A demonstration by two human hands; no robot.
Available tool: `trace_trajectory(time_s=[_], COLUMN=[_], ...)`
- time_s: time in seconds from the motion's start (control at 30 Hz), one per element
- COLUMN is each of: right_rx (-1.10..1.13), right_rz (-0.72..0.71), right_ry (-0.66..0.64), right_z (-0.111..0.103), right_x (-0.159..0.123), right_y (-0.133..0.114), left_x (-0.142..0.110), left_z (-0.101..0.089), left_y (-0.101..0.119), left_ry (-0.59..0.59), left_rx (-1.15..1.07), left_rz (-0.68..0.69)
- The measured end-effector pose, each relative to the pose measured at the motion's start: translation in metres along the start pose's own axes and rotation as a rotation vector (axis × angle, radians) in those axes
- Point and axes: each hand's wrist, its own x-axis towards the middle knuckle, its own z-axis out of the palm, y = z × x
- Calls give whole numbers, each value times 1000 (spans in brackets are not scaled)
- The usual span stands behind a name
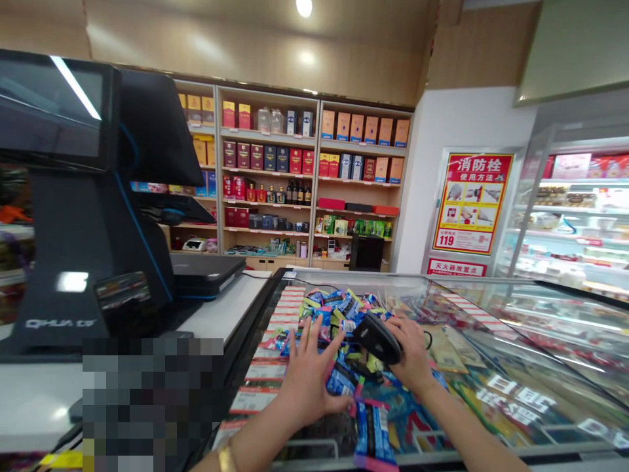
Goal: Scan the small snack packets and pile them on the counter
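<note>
Small blue, pink and green wrapped snack packets (pixel 341 377) lie in a heap on a glass freezer lid (pixel 314 429). My left hand (pixel 312 370) rests over the near left part of the heap, its fingers spread apart, and a bracelet circles that wrist. In my right hand (pixel 410 354) is a black handheld barcode scanner (pixel 378 337), held above the heap with its head toward the packets. One blue packet with pink ends (pixel 373 432) lies apart, nearer to me, below my left thumb.
A black checkout terminal (pixel 73 229) stands on the white counter (pixel 230 308) at the left. Price labels (pixel 260 373) line the freezer's left side. Shelves of boxes and bottles (pixel 268 157) fill the back wall. A lit display cooler (pixel 580 216) is at the right.
</note>
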Motion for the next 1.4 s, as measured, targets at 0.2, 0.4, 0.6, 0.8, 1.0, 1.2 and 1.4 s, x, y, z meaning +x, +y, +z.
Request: trace_trajectory(time_s=[0.2,0.4,0.6,0.8,1.0,1.2,1.4], right_rx=[18,8,18,-23,-40,-15,71], right_rz=[23,26,88,161,154,37,-33], right_ry=[78,64,29,95,193,138,63], right_z=[-6,-10,3,24,21,13,10], right_x=[6,18,55,65,52,47,48], right_y=[5,1,-4,-20,-28,-39,-48], left_x=[-21,-24,-9,22,56,59,51], left_z=[14,22,13,-9,-44,-43,-31], left_y=[24,35,34,16,-27,-52,-58], left_ry=[-254,-288,-347,-326,103,124,266], left_rx=[-123,-168,-298,-938,-1838,-2125,-1991], left_rz=[589,535,458,130,-454,-796,-794])
